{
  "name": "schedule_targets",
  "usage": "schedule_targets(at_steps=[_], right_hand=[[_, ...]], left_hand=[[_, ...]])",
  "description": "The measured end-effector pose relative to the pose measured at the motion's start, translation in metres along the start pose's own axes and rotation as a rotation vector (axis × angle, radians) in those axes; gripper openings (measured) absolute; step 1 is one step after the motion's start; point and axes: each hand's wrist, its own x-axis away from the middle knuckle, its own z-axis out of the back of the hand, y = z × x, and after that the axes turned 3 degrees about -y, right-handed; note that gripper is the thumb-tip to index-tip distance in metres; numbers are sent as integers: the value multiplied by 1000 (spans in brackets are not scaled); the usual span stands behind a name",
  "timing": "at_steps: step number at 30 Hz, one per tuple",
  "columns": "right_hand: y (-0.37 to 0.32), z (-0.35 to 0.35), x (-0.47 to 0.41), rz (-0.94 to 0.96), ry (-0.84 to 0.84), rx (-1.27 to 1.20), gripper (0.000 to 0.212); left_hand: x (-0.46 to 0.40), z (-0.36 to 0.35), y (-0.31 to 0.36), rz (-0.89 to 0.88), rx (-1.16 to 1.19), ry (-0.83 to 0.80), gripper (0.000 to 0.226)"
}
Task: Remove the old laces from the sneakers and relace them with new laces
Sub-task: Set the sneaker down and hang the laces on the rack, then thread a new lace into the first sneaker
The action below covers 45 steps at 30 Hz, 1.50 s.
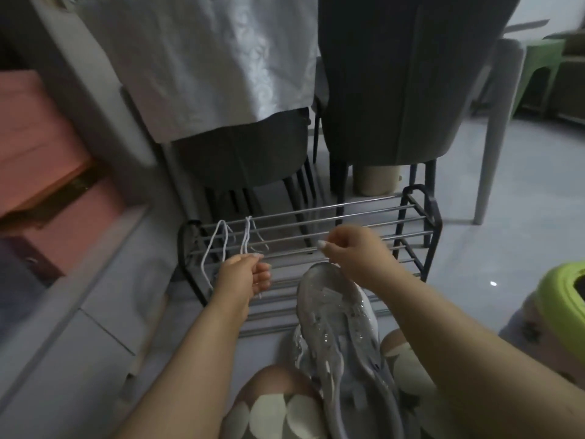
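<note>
White laces hang over the rack on your left. Your left hand pinches one. They look soft and floppy, so hold near the stiff tip. Your right hand is curled, maybe pinching a lace end; I cannot tell. The sneaker rests on your lap.

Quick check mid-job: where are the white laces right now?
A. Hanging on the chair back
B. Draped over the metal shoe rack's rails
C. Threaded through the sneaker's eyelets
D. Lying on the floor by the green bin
B: the white laces hang looped over the top rails of the metal shoe rack, with the left hand pinching one; the sneaker rests on the lap.
</note>
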Motion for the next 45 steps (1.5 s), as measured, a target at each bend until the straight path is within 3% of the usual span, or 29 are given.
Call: schedule_targets(at_steps=[8,21,27,37,41,45], right_hand=[[13,-21,-22,0,71,-60,19],[26,-29,-41,-16,78,-57,18],[28,-26,-44,-34,134,-65,17],[1,-9,-34,59,132,-94,16],[-13,1,-25,131,96,19,17],[-14,13,-11,167,101,87,20]], left_hand=[[-73,24,-36,112,-193,199,13],[-145,16,-80,323,-176,136,20],[-136,7,-66,155,-130,83,20],[-42,-49,70,-367,-122,-165,18],[-2,-63,90,-466,-138,-265,19],[22,-67,97,-531,-184,-268,18]])
